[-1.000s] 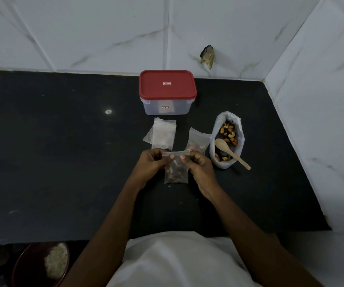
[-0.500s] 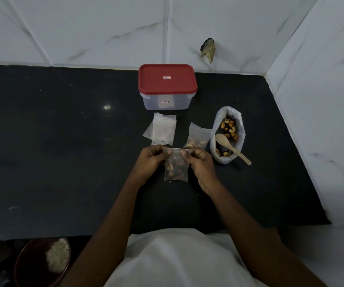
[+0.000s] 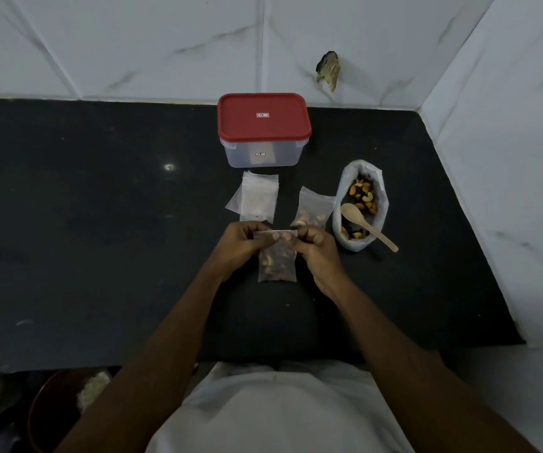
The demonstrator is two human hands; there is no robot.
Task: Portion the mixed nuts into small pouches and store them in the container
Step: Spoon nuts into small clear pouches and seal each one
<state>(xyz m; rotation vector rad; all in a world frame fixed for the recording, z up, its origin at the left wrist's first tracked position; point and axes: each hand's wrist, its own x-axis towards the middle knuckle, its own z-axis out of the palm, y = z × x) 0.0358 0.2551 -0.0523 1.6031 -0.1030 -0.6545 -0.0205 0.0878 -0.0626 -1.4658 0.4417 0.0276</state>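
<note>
A small clear pouch of mixed nuts (image 3: 277,263) lies on the black counter (image 3: 100,240) in front of me. My left hand (image 3: 240,246) and my right hand (image 3: 320,253) both pinch its top strip between thumb and fingers. Behind them lie a second filled pouch (image 3: 314,209) and a stack of empty pouches (image 3: 257,199). To the right stands an open bag of mixed nuts (image 3: 361,204) with a wooden spoon (image 3: 366,225) resting in it. The clear container (image 3: 263,153) with its red lid (image 3: 263,116) on sits at the back.
White marble wall tiles (image 3: 132,44) close off the back, and a side wall (image 3: 508,158) bounds the counter on the right. A dark bowl with something pale in it (image 3: 70,407) sits below the counter's front edge at the lower left.
Both hands keep pinching the pouch's top strip; the fingertips have shifted slightly along it. The pouch stays in place.
</note>
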